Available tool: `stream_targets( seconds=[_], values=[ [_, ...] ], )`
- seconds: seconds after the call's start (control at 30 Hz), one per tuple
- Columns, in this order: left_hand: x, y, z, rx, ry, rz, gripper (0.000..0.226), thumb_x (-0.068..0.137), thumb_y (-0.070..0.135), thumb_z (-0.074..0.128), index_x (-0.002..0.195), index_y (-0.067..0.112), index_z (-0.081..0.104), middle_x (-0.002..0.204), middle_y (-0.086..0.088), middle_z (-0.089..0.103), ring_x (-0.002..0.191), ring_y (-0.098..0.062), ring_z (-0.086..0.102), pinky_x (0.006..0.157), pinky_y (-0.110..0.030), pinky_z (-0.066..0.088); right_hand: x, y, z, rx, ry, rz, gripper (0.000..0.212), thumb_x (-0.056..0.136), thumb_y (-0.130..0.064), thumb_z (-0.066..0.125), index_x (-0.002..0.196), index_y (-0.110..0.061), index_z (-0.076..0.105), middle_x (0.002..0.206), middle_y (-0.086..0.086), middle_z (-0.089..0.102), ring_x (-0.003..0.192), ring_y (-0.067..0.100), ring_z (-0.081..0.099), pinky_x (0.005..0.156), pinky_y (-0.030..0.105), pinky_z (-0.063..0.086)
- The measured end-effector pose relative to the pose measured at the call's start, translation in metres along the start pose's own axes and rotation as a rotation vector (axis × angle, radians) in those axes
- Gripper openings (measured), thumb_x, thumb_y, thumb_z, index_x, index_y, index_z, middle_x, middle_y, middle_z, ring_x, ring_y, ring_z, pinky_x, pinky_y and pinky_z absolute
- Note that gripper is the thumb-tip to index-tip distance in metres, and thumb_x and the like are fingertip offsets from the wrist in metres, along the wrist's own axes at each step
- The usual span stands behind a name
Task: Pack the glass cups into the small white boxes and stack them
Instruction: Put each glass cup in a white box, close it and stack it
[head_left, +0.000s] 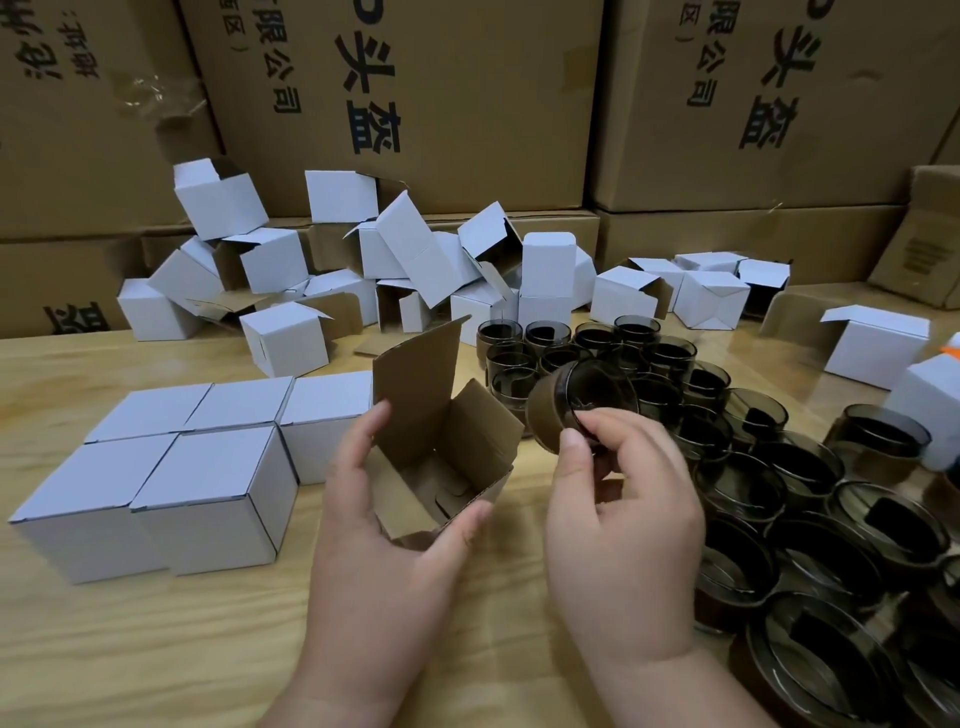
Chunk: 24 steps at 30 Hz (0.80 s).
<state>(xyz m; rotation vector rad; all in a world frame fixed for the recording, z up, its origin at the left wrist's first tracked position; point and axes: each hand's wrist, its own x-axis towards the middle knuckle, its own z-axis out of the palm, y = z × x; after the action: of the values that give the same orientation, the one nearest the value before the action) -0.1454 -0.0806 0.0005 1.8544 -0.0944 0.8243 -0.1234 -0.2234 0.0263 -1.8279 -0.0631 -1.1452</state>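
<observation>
- The right hand is the working grip: thumb and fingertips pinch the rim of a smoky glass cup, tilted on its side with its brown-sleeved base pointing toward the box.
- Just left of that grip, the left hand cradles an open box, thumb and fingers curled round its walls, flaps up.
- The glass is likely stiff, fragile and slippery; a hold lower on the paper sleeve would probably be surer than the rim.
- The box is light and will crush if squeezed.
- Beyond the left hand sit closed boxes on the desk.
- Right of the grip, more cups crowd together, some cut off at the edge; the glass makes their outlines hard to separate.
</observation>
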Motion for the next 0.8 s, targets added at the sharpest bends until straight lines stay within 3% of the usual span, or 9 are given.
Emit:
stream_targets(
  seconds=[0.1, 0.17, 0.23, 0.3, 0.37, 0.5, 0.63, 0.73, 0.8],
  values=[
    [0.001, 0.002, 0.003, -0.02, -0.028, 0.011, 0.098, 0.063, 0.024, 0.095, 0.127, 0.072, 0.039, 0.124, 0.058, 0.041, 0.122, 0.021, 0.046, 0.071, 0.001, 0.046, -0.004, -0.007, -0.003, 0.095, -0.011, -0.149, 0.014, 0.089, -0.008, 0.068, 0.1, -0.011, 0.076, 0.101, -0.004, 0.068, 0.099, -0.003, 0.062, 0.081, 0.004, 0.043],
    [0.001, 0.004, 0.005, -0.085, -0.037, 0.002, 0.091, 0.064, 0.025, 0.094, 0.128, 0.065, 0.044, 0.125, 0.052, 0.047, 0.121, 0.019, 0.049, 0.07, -0.001, 0.048, -0.007, -0.012, -0.004, 0.151, -0.036, -0.22, 0.015, 0.091, -0.01, 0.068, 0.103, -0.01, 0.077, 0.101, -0.004, 0.069, 0.096, 0.007, 0.066, 0.082, 0.017, 0.052],
    [0.001, 0.006, 0.006, -0.15, -0.038, -0.029, 0.08, 0.063, 0.047, 0.088, 0.13, 0.06, 0.047, 0.126, 0.048, 0.05, 0.121, 0.018, 0.051, 0.077, 0.0, 0.047, -0.01, -0.017, -0.004, 0.195, -0.074, -0.289, 0.016, 0.092, -0.011, 0.068, 0.103, -0.008, 0.078, 0.1, -0.003, 0.069, 0.093, 0.011, 0.066, 0.078, 0.03, 0.055],
    [0.002, 0.01, 0.005, -0.151, -0.046, -0.048, 0.078, 0.063, 0.067, 0.082, 0.132, 0.059, 0.046, 0.125, 0.048, 0.051, 0.12, 0.018, 0.052, 0.085, 0.004, 0.04, -0.014, -0.023, -0.004, 0.235, -0.109, -0.357, 0.015, 0.092, -0.01, 0.068, 0.103, -0.006, 0.078, 0.099, 0.0, 0.07, 0.089, 0.013, 0.064, 0.076, 0.03, 0.054],
    [0.004, 0.013, 0.005, -0.191, -0.062, -0.048, 0.074, 0.064, 0.062, 0.077, 0.132, 0.052, 0.049, 0.125, 0.039, 0.058, 0.116, 0.016, 0.057, 0.082, 0.003, 0.042, -0.019, -0.028, -0.004, 0.275, -0.135, -0.386, 0.014, 0.093, -0.01, 0.068, 0.102, -0.006, 0.078, 0.1, 0.002, 0.07, 0.087, 0.016, 0.063, 0.076, 0.028, 0.052],
    [0.005, 0.015, 0.005, -0.31, -0.132, -0.082, 0.076, 0.064, 0.057, 0.072, 0.132, 0.027, 0.056, 0.119, 0.01, 0.071, 0.107, -0.005, 0.07, 0.084, -0.013, 0.052, -0.026, -0.031, 0.001, 0.286, -0.217, -0.356, 0.015, 0.092, -0.011, 0.066, 0.101, -0.007, 0.078, 0.103, 0.001, 0.07, 0.09, 0.018, 0.064, 0.073, 0.03, 0.053],
    [0.004, 0.011, 0.004, -0.213, -0.113, -0.091, 0.08, 0.058, 0.052, 0.08, 0.132, 0.05, 0.049, 0.126, 0.03, 0.063, 0.113, 0.01, 0.062, 0.086, -0.001, 0.044, -0.026, -0.026, 0.004, 0.224, -0.25, -0.287, 0.015, 0.089, -0.011, 0.065, 0.099, -0.011, 0.077, 0.105, -0.007, 0.07, 0.096, 0.009, 0.063, 0.077, 0.024, 0.052],
    [0.001, 0.005, 0.005, -0.149, -0.1, -0.095, 0.085, 0.065, 0.034, 0.093, 0.129, 0.065, 0.046, 0.127, 0.04, 0.056, 0.118, 0.016, 0.055, 0.082, 0.005, 0.04, -0.026, -0.021, 0.006, 0.173, -0.24, -0.229, 0.015, 0.085, -0.009, 0.07, 0.097, -0.015, 0.077, 0.101, -0.012, 0.069, 0.097, 0.003, 0.061, 0.079, 0.022, 0.051],
    [-0.001, 0.001, 0.006, -0.115, -0.083, -0.088, 0.088, 0.068, 0.026, 0.091, 0.129, 0.068, 0.044, 0.125, 0.048, 0.049, 0.12, 0.022, 0.048, 0.082, 0.007, 0.037, -0.026, -0.018, 0.007, 0.145, -0.243, -0.203, 0.016, 0.083, -0.011, 0.072, 0.097, -0.017, 0.078, 0.099, -0.012, 0.07, 0.096, 0.002, 0.061, 0.081, 0.022, 0.051]
  ],
)
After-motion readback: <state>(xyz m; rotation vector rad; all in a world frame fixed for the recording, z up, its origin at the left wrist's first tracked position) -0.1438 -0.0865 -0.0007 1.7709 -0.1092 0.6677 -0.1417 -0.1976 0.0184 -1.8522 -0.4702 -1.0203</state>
